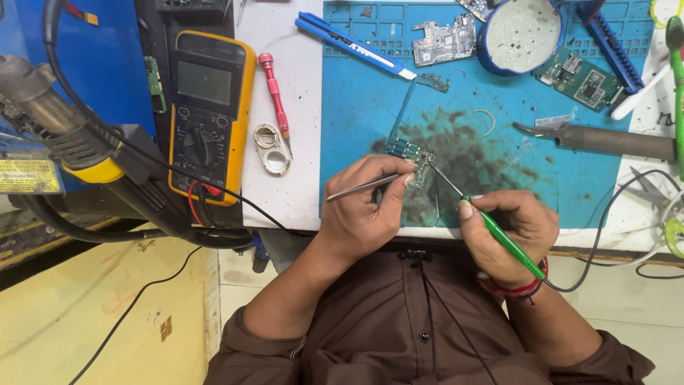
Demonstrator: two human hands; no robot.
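— While the left hand pinches a pair of metal tweezers, where does the work sit?

— On the stained blue mat, near its front edge, lies a small green circuit board. The tweezer tips rest at the board's near side; the fingers are closed around the shaft.

— And the right hand?

— Closed, pen-style, on a green-handled soldering iron, its thin tip meeting the board's right edge. A black cable runs from the handle off toward the desk's right edge.

— What else is on the desk?

— A yellow multimeter stands at the left edge, a red screwdriver just beside it. More boards and a round blue dish crowd the mat's far edge, and a blue utility knife lies across its far left corner.
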